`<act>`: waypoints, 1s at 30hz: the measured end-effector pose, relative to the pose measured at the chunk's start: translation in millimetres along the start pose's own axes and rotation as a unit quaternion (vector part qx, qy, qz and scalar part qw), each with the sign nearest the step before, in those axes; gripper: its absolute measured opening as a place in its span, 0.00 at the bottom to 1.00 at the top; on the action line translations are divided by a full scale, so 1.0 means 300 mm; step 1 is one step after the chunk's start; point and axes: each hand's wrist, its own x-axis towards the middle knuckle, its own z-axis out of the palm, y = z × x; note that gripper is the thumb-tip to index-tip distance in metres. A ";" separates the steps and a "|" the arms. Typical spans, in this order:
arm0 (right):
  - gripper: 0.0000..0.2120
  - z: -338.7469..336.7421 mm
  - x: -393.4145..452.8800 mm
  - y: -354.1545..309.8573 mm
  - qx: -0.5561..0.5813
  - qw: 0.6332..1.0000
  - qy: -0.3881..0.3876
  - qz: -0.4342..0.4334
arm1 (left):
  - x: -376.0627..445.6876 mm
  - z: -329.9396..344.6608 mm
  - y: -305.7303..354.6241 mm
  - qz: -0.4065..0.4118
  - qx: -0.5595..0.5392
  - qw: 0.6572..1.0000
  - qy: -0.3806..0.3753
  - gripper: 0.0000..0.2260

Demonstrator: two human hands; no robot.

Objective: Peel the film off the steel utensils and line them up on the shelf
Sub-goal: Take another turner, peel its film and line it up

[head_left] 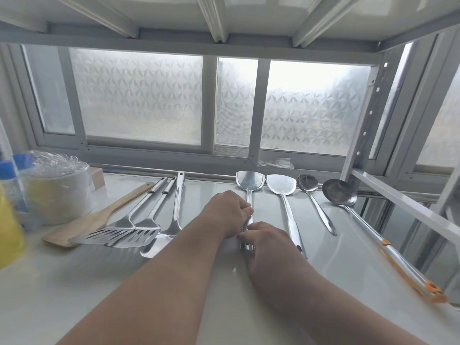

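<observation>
- Nearest, the right hand (267,241) curls over the butt end of the spatula (249,195), fingertips pinching at the handle by its hanging hole; I judge it is picking at a film edge, though no film is plainly visible.
- The left hand (227,212) grips the same handle further up, fingers wrapped round it, pinning it to the shelf (62,282).
- To do this well: hold the handle flat with the left, lift a corner at the butt end, then draw the film along the shaft toward the blade in one slow pull (a fast tug would likely tear it).
- The spatula lies mid-shelf, blade toward the window, in line with the row to its right.
- Just beside it on the right lies a flat turner (282,186); a careless elbow could knock it askew.
- Further right: a small ladle (308,183) and a big ladle (339,192), whose handle carries orange strips.
- To the left, apart, two slotted turners (119,236), another steel utensil and a wooden spatula (99,215) lie overlapping, not yet lined up.
- Far left: blue-capped bottles (6,175) and a wrapped stack of bowls (58,192).
</observation>
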 end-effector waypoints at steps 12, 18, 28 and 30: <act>0.15 -0.011 0.004 -0.004 -0.011 1.000 -0.012 0.011 | -0.005 -0.002 0.011 0.004 0.004 1.000 0.003 0.18; 0.14 -0.012 -0.001 -0.002 -0.015 1.000 -0.013 0.021 | -0.014 -0.006 0.018 -0.001 0.006 1.000 0.005 0.18; 0.18 -0.016 -0.018 -0.011 0.029 0.999 0.007 0.026 | -0.027 -0.027 0.041 -0.004 0.028 1.000 0.009 0.16; 0.19 -0.023 -0.020 -0.012 0.040 0.999 0.013 0.030 | -0.035 -0.037 0.039 -0.008 0.027 0.999 0.026 0.16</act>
